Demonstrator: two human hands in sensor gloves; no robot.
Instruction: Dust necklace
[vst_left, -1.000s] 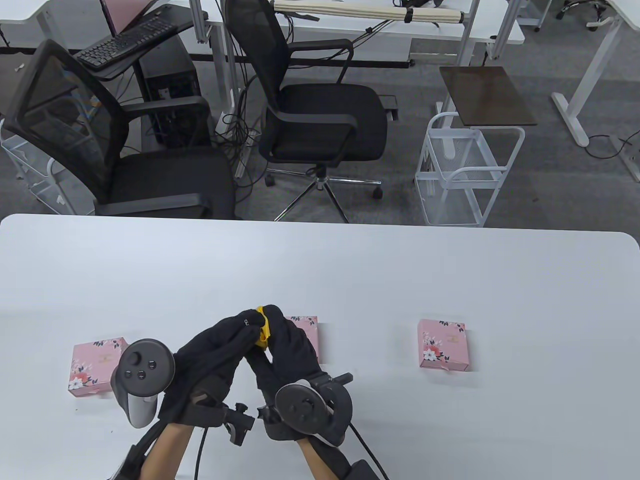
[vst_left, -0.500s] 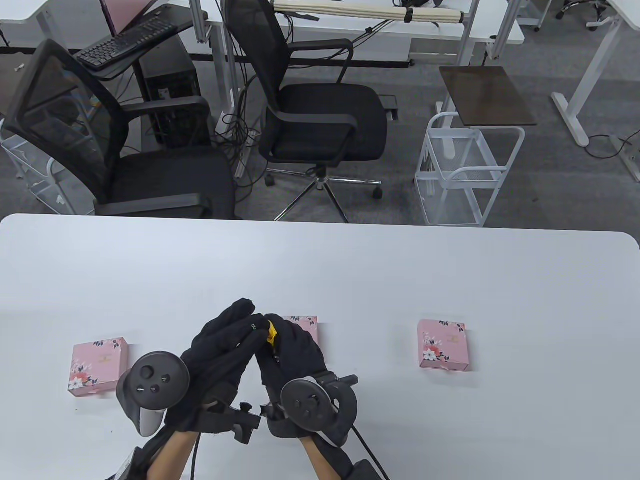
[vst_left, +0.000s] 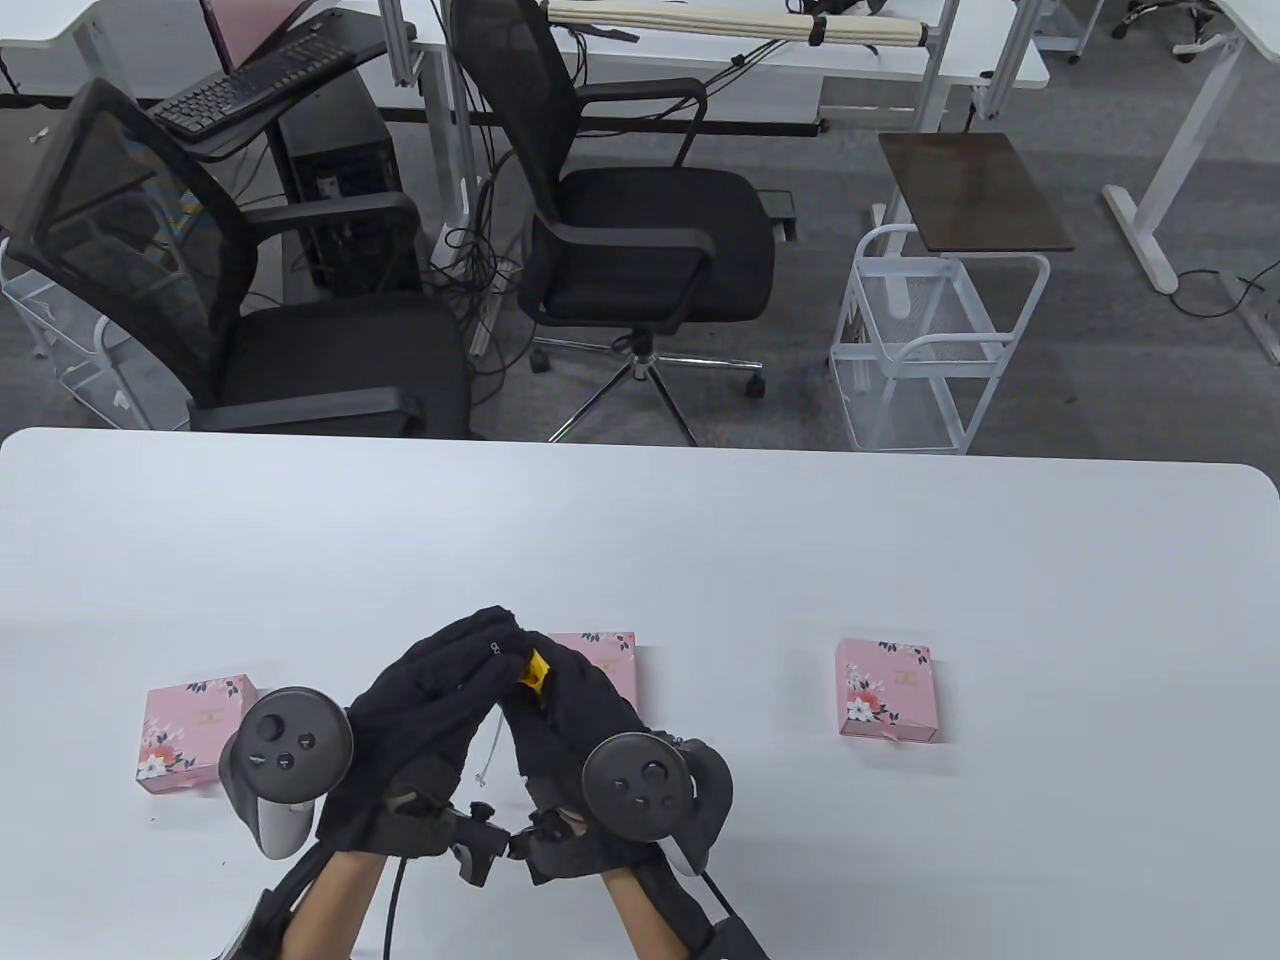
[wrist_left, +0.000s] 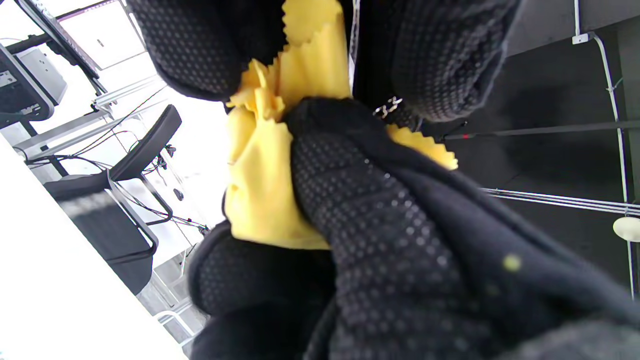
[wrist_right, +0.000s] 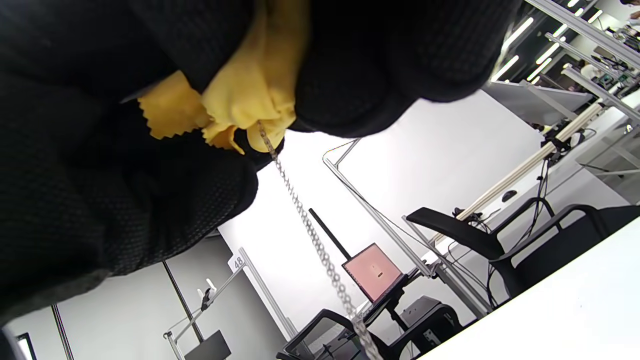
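Both hands raised above the near edge of the white desk (vst_left: 700, 540), fingertips brought together in a peak. Left hand (vst_left: 425, 710) and right hand (vst_left: 565, 705) both gloved in black, each with a tracker on its back. Yellow cloth (vst_left: 536, 670) bunched between the two sets of fingers, only a small scrap showing from above. In the left wrist view, cloth (wrist_left: 270, 170) pressed between dotted glove fingers (wrist_left: 350, 190), zigzag-cut edge visible, a few links of silver chain (wrist_left: 387, 106) peeking out beside it. In the right wrist view, cloth (wrist_right: 250, 95) pinched by curled fingers (wrist_right: 390, 55), necklace (wrist_right: 310, 230) emerging from the fold and hanging free as a thin silver chain. From above, a short pale length of the necklace (vst_left: 490, 745) dangling between the palms, clear of the desk. Grip state: right hand closed on the cloth, wrapped round the chain; left hand closed on the cloth also, whether directly on the chain cannot be told. Three pink flowered boxes on the desk: one at the left (vst_left: 195, 735), one partly hidden behind the hands (vst_left: 605, 660), one well apart at the right (vst_left: 885, 690). Black office chairs (vst_left: 640, 230) beyond the far edge.
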